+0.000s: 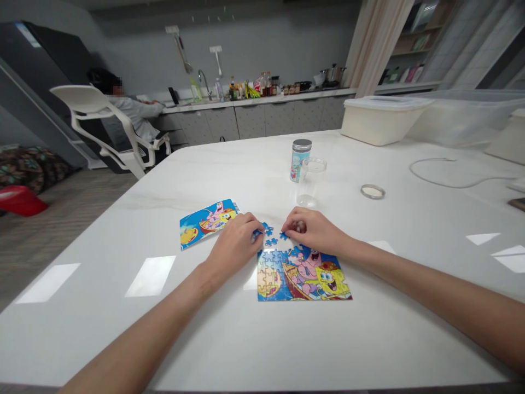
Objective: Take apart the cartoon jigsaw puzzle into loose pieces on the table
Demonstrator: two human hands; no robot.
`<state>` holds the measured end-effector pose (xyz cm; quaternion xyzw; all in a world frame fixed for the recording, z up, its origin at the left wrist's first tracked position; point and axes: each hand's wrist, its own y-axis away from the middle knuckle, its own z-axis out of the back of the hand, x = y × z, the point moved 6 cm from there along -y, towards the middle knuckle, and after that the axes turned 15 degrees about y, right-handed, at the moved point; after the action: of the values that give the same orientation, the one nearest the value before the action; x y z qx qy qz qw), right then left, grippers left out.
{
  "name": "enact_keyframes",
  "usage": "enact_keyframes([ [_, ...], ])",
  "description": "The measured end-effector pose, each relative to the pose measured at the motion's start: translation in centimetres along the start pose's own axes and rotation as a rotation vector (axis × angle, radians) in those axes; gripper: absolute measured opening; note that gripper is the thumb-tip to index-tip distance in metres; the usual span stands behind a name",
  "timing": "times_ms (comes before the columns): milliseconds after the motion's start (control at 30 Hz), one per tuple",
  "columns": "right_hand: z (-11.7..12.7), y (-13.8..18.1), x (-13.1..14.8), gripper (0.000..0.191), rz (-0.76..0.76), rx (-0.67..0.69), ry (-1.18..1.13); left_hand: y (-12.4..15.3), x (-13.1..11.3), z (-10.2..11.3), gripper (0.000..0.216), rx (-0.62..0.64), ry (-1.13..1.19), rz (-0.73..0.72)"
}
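A partly assembled cartoon jigsaw puzzle (pixel 303 276) lies flat on the white table (pixel 262 339) in front of me. My left hand (pixel 235 243) rests at the puzzle's upper left corner, fingers pinched on a blue puzzle piece (pixel 258 232). My right hand (pixel 314 230) sits at the puzzle's top edge, fingers curled and pressed down over loose blue pieces (pixel 283 236). A few more loose pieces (pixel 269 242) lie between the two hands. The printed reference picture (pixel 207 221) lies to the left of my left hand.
Behind the hands stand a clear empty jar (pixel 310 183), a lidded printed jar (pixel 300 160) and a loose round lid (pixel 372 191). White tubs (pixel 381 120) and a cable (pixel 451 175) occupy the far right. A person sits in a white chair (pixel 106 128) at the back counter.
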<state>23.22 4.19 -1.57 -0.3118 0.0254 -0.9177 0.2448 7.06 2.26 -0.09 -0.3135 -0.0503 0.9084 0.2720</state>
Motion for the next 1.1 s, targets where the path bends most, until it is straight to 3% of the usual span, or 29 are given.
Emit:
enact_keyframes([
  [200,-0.2,0.0,0.1,0.007,0.027,0.12,-0.034,0.0,-0.1,0.0,0.016,0.013,0.012,-0.009],
  [400,-0.3,-0.1,0.0,0.007,0.04,0.147,-0.038,-0.1,0.1,-0.4,0.012,0.047,0.053,-0.038],
  [500,-0.2,0.0,0.1,0.01,0.062,0.167,-0.017,0.0,0.3,-0.1,0.014,0.002,0.056,-0.062],
  [633,-0.2,0.5,0.9,0.022,0.151,0.292,-0.005,0.1,1.0,0.3,0.017,-0.085,0.003,-0.033],
  [833,-0.3,0.7,1.2,0.02,0.182,0.312,-0.011,-0.1,1.5,0.3,0.025,-0.046,-0.001,-0.031],
  [967,-0.4,0.5,0.7,0.015,0.132,0.259,-0.031,-0.2,2.3,2.2,0.024,-0.134,-0.199,0.075],
  [1100,-0.5,0.4,0.5,0.009,0.113,0.224,-0.036,0.0,3.7,3.8,0.025,-0.11,-0.447,0.283],
])
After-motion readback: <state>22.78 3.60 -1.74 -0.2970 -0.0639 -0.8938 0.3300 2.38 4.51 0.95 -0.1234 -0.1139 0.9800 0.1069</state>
